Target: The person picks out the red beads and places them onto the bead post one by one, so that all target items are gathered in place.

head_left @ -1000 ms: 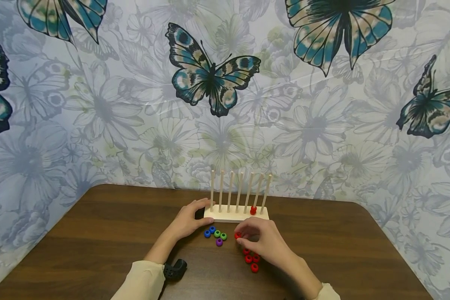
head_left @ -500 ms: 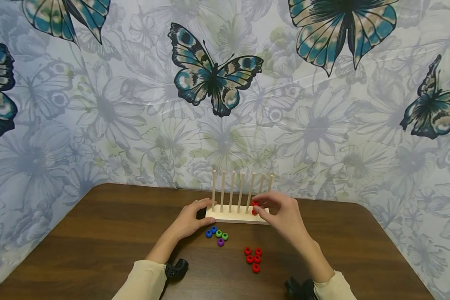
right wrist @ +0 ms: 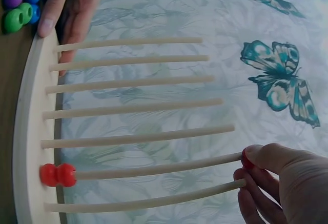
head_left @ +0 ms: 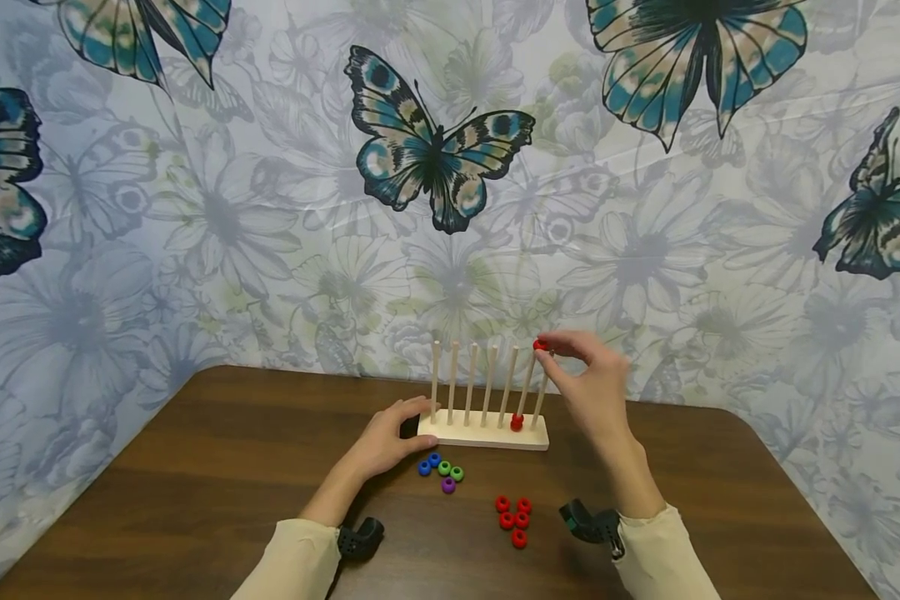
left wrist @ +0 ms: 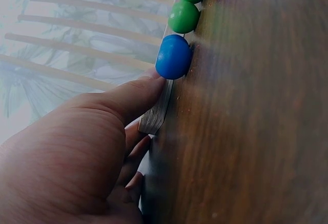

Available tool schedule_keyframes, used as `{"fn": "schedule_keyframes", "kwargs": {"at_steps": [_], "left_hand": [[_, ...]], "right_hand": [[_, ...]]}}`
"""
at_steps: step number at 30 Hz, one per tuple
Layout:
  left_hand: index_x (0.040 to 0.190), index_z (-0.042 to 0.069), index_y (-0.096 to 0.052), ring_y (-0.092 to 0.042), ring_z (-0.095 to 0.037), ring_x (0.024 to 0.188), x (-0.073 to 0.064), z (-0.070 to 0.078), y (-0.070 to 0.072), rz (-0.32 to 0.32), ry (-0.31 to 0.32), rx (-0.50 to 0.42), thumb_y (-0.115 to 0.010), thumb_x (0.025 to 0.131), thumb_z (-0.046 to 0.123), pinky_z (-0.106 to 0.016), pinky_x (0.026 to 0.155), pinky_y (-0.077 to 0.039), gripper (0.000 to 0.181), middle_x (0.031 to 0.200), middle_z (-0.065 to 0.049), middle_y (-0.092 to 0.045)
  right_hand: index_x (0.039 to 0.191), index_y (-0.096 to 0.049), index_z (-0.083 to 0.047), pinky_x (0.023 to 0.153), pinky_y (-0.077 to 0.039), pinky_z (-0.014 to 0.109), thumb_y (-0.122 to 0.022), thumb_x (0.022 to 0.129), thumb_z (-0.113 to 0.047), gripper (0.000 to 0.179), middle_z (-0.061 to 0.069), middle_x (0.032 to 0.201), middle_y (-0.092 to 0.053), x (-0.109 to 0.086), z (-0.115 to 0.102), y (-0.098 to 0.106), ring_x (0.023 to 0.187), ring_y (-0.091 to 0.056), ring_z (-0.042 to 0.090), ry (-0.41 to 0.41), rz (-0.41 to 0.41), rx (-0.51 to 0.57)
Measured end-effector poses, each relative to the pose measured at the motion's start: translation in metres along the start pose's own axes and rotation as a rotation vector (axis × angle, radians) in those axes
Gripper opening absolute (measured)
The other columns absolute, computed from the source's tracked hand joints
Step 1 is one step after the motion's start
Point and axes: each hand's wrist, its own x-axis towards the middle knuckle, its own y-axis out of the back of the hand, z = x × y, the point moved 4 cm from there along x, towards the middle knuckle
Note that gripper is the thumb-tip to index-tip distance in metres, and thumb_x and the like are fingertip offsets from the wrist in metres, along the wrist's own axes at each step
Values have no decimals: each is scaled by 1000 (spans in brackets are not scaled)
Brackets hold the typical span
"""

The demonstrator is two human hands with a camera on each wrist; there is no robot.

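My left hand (head_left: pixel 386 440) grips the left end of a pale wooden peg board (head_left: pixel 483 433), thumb in front and fingers behind. Several upright pegs rise from it. Two red beads (right wrist: pixel 57 175) are stacked at the foot of the second peg from the right. At that peg's tip, my right hand (head_left: pixel 594 379) pinches another red bead (right wrist: pixel 247 158) between thumb and index finger. Whether the peg has entered its hole is hidden by the fingers. The other right fingers lie by the tip of the rightmost peg in the right wrist view.
Several loose red beads (head_left: pixel 521 521) lie on the brown table (head_left: pixel 232 483) in front of the board. Nearer the left hand are two blue beads (left wrist: pixel 174 57), two green beads (left wrist: pixel 184 17) and a purple bead (head_left: pixel 448 485). A butterfly-patterned backdrop (head_left: pixel 450 283) stands behind the table.
My right hand has carried a red bead from the table up past the stacked beads to the tip of the second peg from the right. The left hand keeps its grip on the board.
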Motion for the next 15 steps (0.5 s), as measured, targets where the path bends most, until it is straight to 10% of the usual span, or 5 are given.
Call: {"fn": "schedule_keyframes", "kwargs": {"at_steps": [15], "left_hand": [[143, 12, -66, -33, -55, 152, 0, 1, 0, 5, -2, 6, -81, 94, 29, -75, 121, -24, 54, 160, -19, -51]], "right_hand": [[104, -82, -6, 82, -55, 16, -85, 87, 0, 19, 6, 98, -81, -5, 0, -6, 84, -76, 23, 39, -39, -39]]}}
